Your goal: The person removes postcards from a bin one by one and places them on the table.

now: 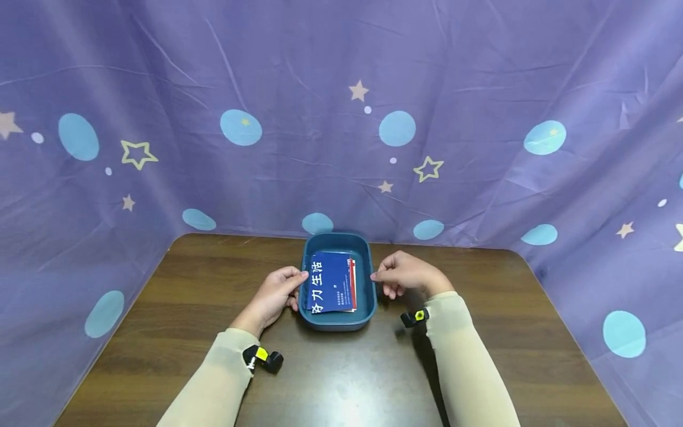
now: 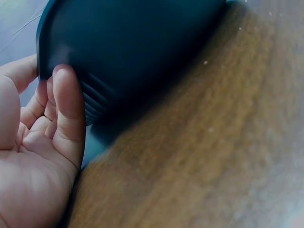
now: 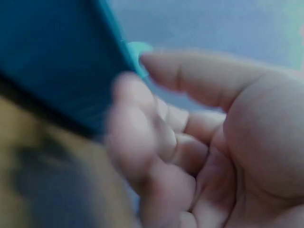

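A dark teal rectangular plastic bin (image 1: 335,323) stands on the table. Inside it lies a blue printed card (image 1: 333,281) with white Chinese characters, on top of other cards or papers whose red and white edges (image 1: 353,284) stick out at the right. My left hand (image 1: 276,292) grips the bin's left side, its thumb at the rim and its fingers outside; the left wrist view shows the fingers against the ribbed wall. At the right rim, my right hand (image 1: 408,274) has loosely curled fingers. In the blurred right wrist view, a gap shows between thumb and fingers, with nothing held.
The brown wooden table (image 1: 176,320) has rounded far corners. A purple curtain (image 1: 320,53) with stars and blue ovals hangs behind it and along both sides. The bin stands near the table's far edge. A black device (image 1: 264,358) sits on each wrist.
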Motion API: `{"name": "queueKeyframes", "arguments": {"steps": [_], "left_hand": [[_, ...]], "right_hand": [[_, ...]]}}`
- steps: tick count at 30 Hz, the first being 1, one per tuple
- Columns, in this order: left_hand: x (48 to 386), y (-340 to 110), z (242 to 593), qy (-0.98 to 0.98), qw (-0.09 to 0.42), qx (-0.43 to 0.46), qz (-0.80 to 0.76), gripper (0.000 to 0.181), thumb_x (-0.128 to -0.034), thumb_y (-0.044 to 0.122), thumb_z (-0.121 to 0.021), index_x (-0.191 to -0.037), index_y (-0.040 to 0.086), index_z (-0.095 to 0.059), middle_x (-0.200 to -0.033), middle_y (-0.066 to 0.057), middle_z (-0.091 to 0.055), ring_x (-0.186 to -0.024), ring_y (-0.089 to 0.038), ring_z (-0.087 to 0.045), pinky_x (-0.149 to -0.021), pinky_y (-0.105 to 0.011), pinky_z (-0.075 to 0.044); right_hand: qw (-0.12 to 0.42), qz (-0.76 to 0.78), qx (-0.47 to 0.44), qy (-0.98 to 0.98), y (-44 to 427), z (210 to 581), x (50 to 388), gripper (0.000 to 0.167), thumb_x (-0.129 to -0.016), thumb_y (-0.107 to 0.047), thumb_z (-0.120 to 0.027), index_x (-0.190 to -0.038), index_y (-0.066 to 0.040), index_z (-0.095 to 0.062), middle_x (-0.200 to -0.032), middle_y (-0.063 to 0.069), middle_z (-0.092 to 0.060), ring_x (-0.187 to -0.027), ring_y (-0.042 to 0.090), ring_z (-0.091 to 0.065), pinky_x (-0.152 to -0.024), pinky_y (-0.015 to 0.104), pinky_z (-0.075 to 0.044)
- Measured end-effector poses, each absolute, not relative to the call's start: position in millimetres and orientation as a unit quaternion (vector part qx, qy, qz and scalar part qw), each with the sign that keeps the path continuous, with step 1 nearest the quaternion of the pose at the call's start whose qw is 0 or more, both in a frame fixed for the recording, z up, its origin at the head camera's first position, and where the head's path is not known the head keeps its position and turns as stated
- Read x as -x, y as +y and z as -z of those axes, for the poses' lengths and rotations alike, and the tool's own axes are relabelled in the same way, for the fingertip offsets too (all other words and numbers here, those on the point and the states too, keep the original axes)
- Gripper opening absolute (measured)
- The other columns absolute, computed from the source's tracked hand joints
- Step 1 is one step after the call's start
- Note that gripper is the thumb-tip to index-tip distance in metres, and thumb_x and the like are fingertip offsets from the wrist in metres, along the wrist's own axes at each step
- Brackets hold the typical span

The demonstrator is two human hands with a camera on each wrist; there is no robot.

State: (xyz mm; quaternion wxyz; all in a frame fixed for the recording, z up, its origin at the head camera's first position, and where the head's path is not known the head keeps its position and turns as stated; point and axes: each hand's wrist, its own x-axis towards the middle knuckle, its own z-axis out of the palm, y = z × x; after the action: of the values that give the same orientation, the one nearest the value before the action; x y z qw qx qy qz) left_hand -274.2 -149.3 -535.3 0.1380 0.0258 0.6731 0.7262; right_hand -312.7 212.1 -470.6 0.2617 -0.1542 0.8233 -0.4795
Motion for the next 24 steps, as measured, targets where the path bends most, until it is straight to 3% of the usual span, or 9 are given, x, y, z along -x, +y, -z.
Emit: {"name": "queueKeyframes", "arguments": {"steps": [4, 6, 11, 16, 24], "left_hand": [[274, -149, 536, 0.678, 0.139, -0.035, -0.721, 0.027, -0.1154, 0.023, -0.067, -0.103, -0.001, -0.062, -0.071, 0.002, -0.056, -0.056, -0.009, -0.057, -0.049, -0.022, -0.054], [274, -149, 537, 0.68, 0.141, -0.036, -0.719, 0.026, -0.115, 0.022, -0.067, -0.103, 0.0, -0.062, -0.071, 0.003, -0.055, -0.055, -0.009, -0.056, -0.049, -0.023, -0.053], [273, -154, 538, 0.679, 0.155, -0.037, -0.716, 0.023, -0.1151, 0.022, -0.067, -0.102, 0.004, -0.061, -0.07, 0.003, -0.052, -0.054, -0.01, -0.053, -0.048, -0.022, -0.051], [272, -156, 538, 0.68, 0.156, -0.044, -0.715, 0.024, -0.1144, 0.021, -0.068, -0.1, 0.003, -0.062, -0.07, 0.002, -0.054, -0.052, -0.011, -0.054, -0.044, -0.022, -0.047], [273, -155, 537, 0.672, 0.166, -0.065, -0.719, 0.024, -0.1148, 0.019, -0.067, -0.099, 0.001, -0.063, -0.071, 0.001, -0.06, -0.055, -0.009, -0.06, -0.048, -0.022, -0.054]], "right_hand": [[0.198, 0.43, 0.159, 0.866, 198, 440, 306, 0.036, -0.106, -0.032, -0.08, -0.102, 0.003, -0.076, -0.07, 0.003, -0.069, -0.059, 0.016, -0.065, -0.055, 0.03, -0.055], [0.195, 0.416, 0.165, 0.873, 183, 428, 305, 0.03, -0.106, -0.032, -0.08, -0.103, -0.002, -0.077, -0.074, 0.004, -0.071, -0.062, 0.016, -0.066, -0.056, 0.03, -0.057], [0.24, 0.361, 0.165, 0.886, 135, 414, 316, 0.025, -0.107, -0.03, -0.08, -0.108, -0.006, -0.076, -0.088, 0.013, -0.079, -0.072, 0.023, -0.077, -0.058, 0.032, -0.064], [0.297, 0.28, 0.13, 0.903, 96, 413, 331, 0.041, -0.108, -0.031, -0.079, -0.133, 0.0, -0.068, -0.104, 0.024, -0.083, -0.091, 0.037, -0.086, -0.067, 0.041, -0.072], [0.316, 0.139, 0.095, 0.934, 69, 423, 348, 0.053, -0.101, -0.038, -0.089, -0.129, 0.003, -0.072, -0.09, 0.019, -0.082, -0.075, 0.029, -0.085, -0.066, 0.037, -0.071]]}}
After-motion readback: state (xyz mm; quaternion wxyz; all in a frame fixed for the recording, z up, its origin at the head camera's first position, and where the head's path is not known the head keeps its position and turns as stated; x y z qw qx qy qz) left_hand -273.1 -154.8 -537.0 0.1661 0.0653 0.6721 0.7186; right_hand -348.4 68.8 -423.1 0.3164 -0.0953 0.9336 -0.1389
